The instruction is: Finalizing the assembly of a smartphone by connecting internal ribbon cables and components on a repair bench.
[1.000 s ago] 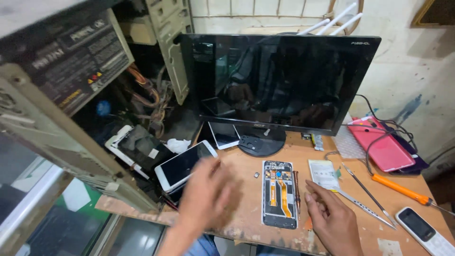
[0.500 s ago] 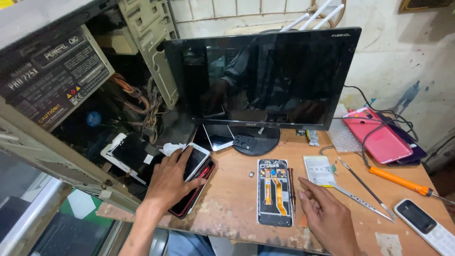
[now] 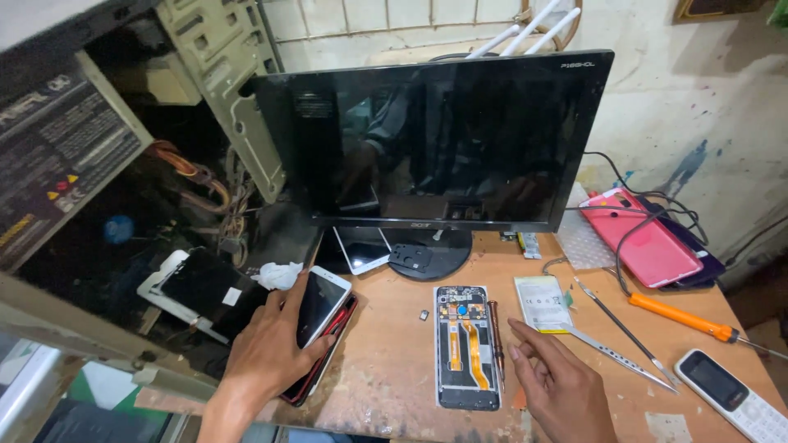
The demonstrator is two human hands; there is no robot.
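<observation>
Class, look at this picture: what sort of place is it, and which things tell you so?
Probably a phone and computer repair bench. An opened phone lies on the worn table, beside a loose battery and an orange screwdriver, with an open computer case alongside.

My left hand [image 3: 267,349] has come down from mid-air onto the white phone [image 3: 322,305], fingers now gripping it.

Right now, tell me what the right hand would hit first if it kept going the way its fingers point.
Probably the phone battery: the right hand points up and slightly left across the wooden table, fingertips just short of the battery's near edge. The tweezers lie just to its right, so depth leaves some doubt.
</observation>
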